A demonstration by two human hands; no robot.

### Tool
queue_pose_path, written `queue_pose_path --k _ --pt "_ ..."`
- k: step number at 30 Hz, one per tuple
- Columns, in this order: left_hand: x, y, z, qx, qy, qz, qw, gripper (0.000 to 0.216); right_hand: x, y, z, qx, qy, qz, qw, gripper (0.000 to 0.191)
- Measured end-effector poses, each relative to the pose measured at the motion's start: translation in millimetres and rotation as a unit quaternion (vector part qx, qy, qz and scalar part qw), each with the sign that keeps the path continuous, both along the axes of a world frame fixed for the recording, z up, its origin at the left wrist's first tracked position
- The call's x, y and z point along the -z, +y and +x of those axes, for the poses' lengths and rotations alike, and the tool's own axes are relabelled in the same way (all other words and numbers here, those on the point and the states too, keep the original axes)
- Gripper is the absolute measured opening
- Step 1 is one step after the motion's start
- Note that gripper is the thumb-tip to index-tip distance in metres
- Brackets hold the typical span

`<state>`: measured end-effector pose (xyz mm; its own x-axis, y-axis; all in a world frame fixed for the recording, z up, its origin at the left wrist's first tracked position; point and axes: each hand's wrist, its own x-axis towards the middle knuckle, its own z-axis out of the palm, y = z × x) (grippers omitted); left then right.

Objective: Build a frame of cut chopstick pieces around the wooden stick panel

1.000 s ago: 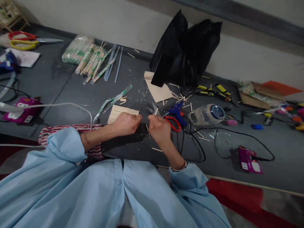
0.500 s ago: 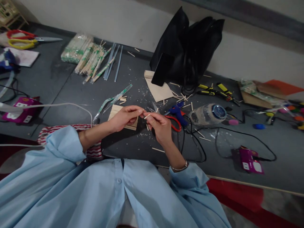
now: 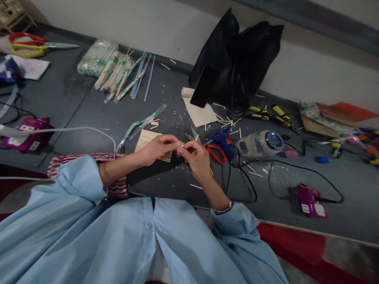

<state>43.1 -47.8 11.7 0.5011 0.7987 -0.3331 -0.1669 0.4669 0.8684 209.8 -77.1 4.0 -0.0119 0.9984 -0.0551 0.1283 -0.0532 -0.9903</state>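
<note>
My left hand (image 3: 160, 149) and my right hand (image 3: 197, 158) meet fingertip to fingertip over the table. A short piece of pale wooden stick (image 3: 182, 145) is pinched between their thumbs and index fingers; most of it is hidden. Partly under my left hand lies a flat mat of wooden sticks (image 3: 146, 138) set side by side. Just beyond my right hand are scissors (image 3: 217, 154) with a red handle and a blue glue gun (image 3: 222, 139). Short stick offcuts (image 3: 154, 124) lie past the mat.
Wrapped chopsticks (image 3: 115, 77) lie at the back left. A black bag (image 3: 237, 59) with a phone (image 3: 204, 86) against it stands at the back. A plastic jar (image 3: 257, 142), black cables and a purple power socket (image 3: 311, 200) are on the right.
My right hand has shifted slightly left and turned, bringing the stick piece against my left fingertips. Part of a yellow scissor handle now shows beside my right hand.
</note>
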Motion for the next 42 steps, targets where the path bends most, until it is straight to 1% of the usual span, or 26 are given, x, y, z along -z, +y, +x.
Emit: queue_pose_path --k 5,8,12,14,17,20,23,25,26,28,31,37,40,42 --pt "1.3 1.1 -0.6 0.024 -0.027 -0.019 0.999 0.040 0.4 1.2 1.6 0.016 -0.046 0.011 0.999 0.037" --pt "0.3 1.4 -1.8 0.046 -0.048 -0.032 0.997 0.040 1.3 4.1 2.8 0.024 -0.011 0.010 1.000 0.040" --pt "0.0 1.5 -4.4 0.087 -0.067 -0.041 0.993 0.042 1.8 5.2 3.4 -0.017 0.052 -0.013 0.998 0.043" --pt "0.2 1.9 -5.3 0.101 -0.072 -0.037 0.992 0.042 2.3 4.5 3.5 -0.027 0.051 -0.010 0.998 0.042" --pt "-0.2 2.9 -5.7 0.109 -0.070 -0.039 0.991 0.042 4.6 3.5 4.9 -0.022 0.019 0.029 0.999 0.038" --pt "-2.0 3.2 -5.3 0.099 -0.065 -0.040 0.992 0.043 6.3 3.2 8.6 -0.032 -0.025 0.079 0.996 0.040" --pt "-4.0 2.5 -4.7 0.064 -0.064 -0.031 0.995 0.043 4.2 2.5 12.6 -0.057 -0.063 0.112 0.990 0.053" --pt "-4.7 2.0 -4.3 0.041 -0.063 -0.025 0.997 0.042 1.1 1.3 13.4 -0.062 -0.105 0.144 0.982 0.059" --pt "-4.8 1.8 -4.0 0.033 -0.061 -0.023 0.997 0.042 -0.3 0.6 13.1 -0.060 -0.134 0.164 0.976 0.059" --pt "-4.6 1.4 -3.5 0.027 -0.058 -0.021 0.998 0.041 -2.2 -0.8 11.3 -0.053 -0.190 0.199 0.960 0.052" --pt "-4.3 1.4 -2.6 0.019 -0.058 -0.025 0.998 0.041 -2.0 -2.4 8.5 -0.047 -0.232 0.225 0.945 0.041" --pt "-3.8 3.2 -3.9 0.022 -0.042 -0.034 0.998 0.041 0.7 -4.1 8.3 -0.036 -0.245 0.238 0.939 0.031" --pt "-3.1 3.9 -5.1 0.020 -0.039 -0.031 0.999 0.037 0.6 -3.5 9.2 -0.032 -0.249 0.237 0.939 0.030" --pt "-3.0 4.0 -5.5 0.014 -0.037 -0.030 0.999 0.035 0.5 -2.6 9.8 -0.032 -0.252 0.238 0.938 0.035"
